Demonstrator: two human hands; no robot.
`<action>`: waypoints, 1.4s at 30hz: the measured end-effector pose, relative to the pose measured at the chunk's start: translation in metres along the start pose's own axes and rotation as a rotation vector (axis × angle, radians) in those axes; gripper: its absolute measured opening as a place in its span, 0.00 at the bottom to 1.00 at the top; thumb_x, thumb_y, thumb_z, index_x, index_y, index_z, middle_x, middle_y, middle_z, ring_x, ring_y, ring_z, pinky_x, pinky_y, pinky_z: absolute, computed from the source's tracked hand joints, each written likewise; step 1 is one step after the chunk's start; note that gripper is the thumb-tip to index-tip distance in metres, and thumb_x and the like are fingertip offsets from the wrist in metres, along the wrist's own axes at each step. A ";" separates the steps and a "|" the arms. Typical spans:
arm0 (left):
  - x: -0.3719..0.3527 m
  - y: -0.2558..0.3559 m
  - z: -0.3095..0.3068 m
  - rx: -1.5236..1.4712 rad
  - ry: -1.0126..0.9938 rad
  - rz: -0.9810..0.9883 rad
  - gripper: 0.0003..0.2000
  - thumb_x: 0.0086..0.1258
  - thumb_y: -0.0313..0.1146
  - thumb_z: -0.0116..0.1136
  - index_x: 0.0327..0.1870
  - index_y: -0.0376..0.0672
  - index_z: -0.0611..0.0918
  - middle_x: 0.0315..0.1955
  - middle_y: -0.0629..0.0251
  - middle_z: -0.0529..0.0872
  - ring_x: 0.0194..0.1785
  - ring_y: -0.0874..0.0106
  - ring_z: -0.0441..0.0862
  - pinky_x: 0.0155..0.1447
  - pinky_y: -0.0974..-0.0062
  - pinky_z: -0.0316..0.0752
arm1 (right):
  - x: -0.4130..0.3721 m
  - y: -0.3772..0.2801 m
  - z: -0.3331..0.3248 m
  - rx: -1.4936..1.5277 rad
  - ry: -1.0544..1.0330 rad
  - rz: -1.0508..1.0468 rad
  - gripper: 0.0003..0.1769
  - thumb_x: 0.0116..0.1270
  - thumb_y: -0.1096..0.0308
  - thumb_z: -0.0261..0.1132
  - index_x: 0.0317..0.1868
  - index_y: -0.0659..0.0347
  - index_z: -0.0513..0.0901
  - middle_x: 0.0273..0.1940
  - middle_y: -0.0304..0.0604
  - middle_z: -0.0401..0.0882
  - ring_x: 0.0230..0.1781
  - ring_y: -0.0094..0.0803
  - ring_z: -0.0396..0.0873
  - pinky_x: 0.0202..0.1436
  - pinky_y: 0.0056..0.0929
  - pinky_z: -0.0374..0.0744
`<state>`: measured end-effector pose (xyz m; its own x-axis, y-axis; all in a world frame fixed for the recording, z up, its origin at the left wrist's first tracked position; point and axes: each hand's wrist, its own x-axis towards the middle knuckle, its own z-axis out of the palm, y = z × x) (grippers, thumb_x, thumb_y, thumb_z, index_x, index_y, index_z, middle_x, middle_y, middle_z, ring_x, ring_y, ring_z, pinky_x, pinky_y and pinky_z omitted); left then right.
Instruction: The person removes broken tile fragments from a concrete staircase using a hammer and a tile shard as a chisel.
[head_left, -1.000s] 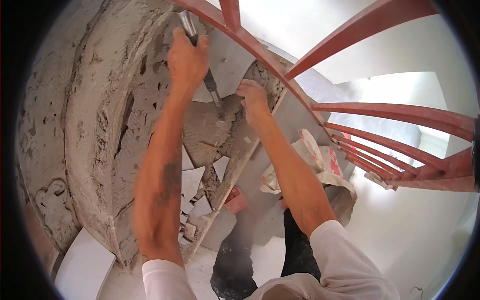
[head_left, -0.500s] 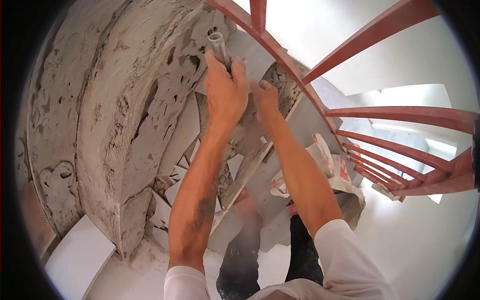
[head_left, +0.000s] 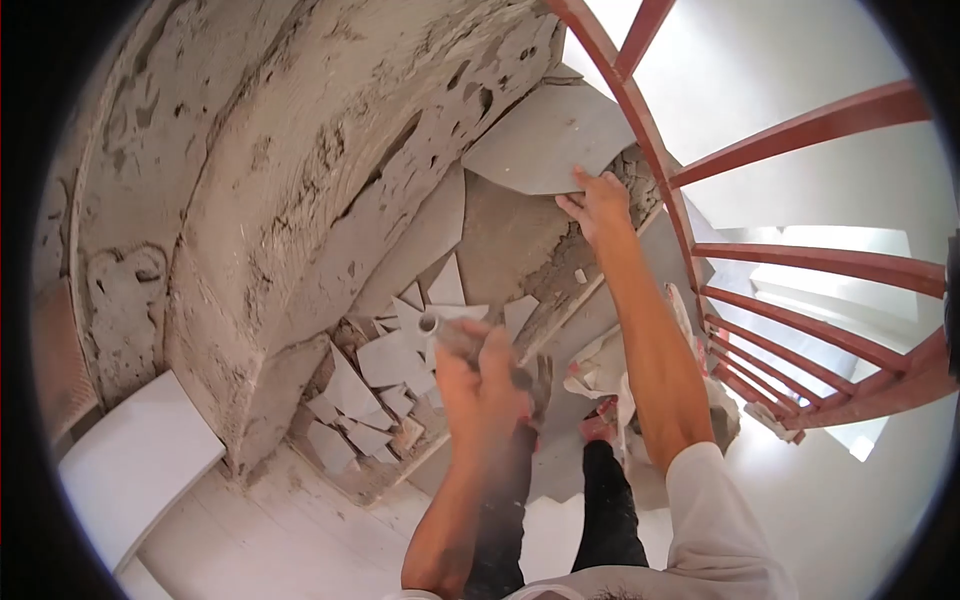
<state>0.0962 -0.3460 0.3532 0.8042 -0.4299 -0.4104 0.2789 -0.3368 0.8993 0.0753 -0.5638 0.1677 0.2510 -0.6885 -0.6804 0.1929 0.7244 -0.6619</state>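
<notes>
My left hand (head_left: 480, 385), blurred by motion, is closed round a metal tube-ended tool (head_left: 430, 324) above a heap of broken tile pieces (head_left: 395, 357). My right hand (head_left: 600, 205) reaches to the near edge of a large grey tile piece (head_left: 550, 135), its fingers apart and fingertips at the tile's edge. That piece lies on the upper part of the step, against the rough wall. Below it is a bare mortar patch (head_left: 510, 225), with another long grey tile (head_left: 425, 235) along its left side.
A red metal railing (head_left: 690, 220) curves along the right. Rough mortared wall (head_left: 290, 180) rises on the left. A white tile (head_left: 140, 465) lies lower left. A pale sack (head_left: 605, 365) stands right of my legs, near my feet.
My left hand has moved down and toward me with the tool. My right hand has moved right and its fingers have spread at the tile. The view has shifted, showing more of the step.
</notes>
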 end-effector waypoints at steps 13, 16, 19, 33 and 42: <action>-0.094 0.011 -0.162 -0.239 0.398 0.222 0.06 0.68 0.22 0.52 0.42 0.37 0.70 0.23 0.65 0.75 0.28 0.74 0.72 0.38 0.76 0.69 | -0.216 0.097 -0.062 -0.147 -0.299 0.299 0.18 0.68 0.72 0.64 0.55 0.52 0.71 0.51 0.39 0.78 0.56 0.37 0.76 0.58 0.47 0.76; -0.132 0.010 -0.203 -0.124 0.463 0.221 0.03 0.70 0.26 0.52 0.38 0.36 0.72 0.22 0.66 0.74 0.28 0.76 0.70 0.35 0.76 0.66 | -0.252 0.141 -0.048 -0.161 -0.345 0.470 0.19 0.67 0.72 0.65 0.56 0.51 0.70 0.53 0.37 0.76 0.56 0.36 0.76 0.58 0.47 0.76; -0.183 -0.013 -0.229 0.094 0.619 0.159 0.13 0.75 0.36 0.52 0.32 0.36 0.75 0.22 0.68 0.74 0.29 0.77 0.70 0.35 0.76 0.65 | -0.253 0.271 -0.058 -0.393 -0.635 0.064 0.20 0.68 0.72 0.64 0.58 0.51 0.70 0.56 0.39 0.74 0.58 0.36 0.74 0.61 0.47 0.74; -0.295 -0.038 -0.198 0.687 0.381 0.315 0.16 0.70 0.41 0.60 0.53 0.42 0.81 0.57 0.51 0.73 0.57 0.56 0.73 0.56 0.62 0.72 | -0.448 0.187 -0.057 -0.108 -0.689 1.307 0.25 0.72 0.48 0.58 0.58 0.59 0.71 0.43 0.41 0.78 0.38 0.30 0.78 0.45 0.33 0.80; -0.307 -0.103 -0.243 -0.344 -0.031 -0.452 0.25 0.71 0.30 0.55 0.69 0.35 0.68 0.52 0.51 0.83 0.55 0.60 0.81 0.64 0.68 0.72 | -0.406 0.130 -0.002 -0.427 -0.779 0.483 0.10 0.74 0.64 0.57 0.51 0.52 0.68 0.36 0.37 0.73 0.31 0.28 0.75 0.36 0.29 0.77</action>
<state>-0.0517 0.0242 0.4230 0.5506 -0.3324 -0.7657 0.7512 -0.2026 0.6282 -0.0032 -0.1900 0.3574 0.7914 0.0003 -0.6113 -0.4106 0.7411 -0.5312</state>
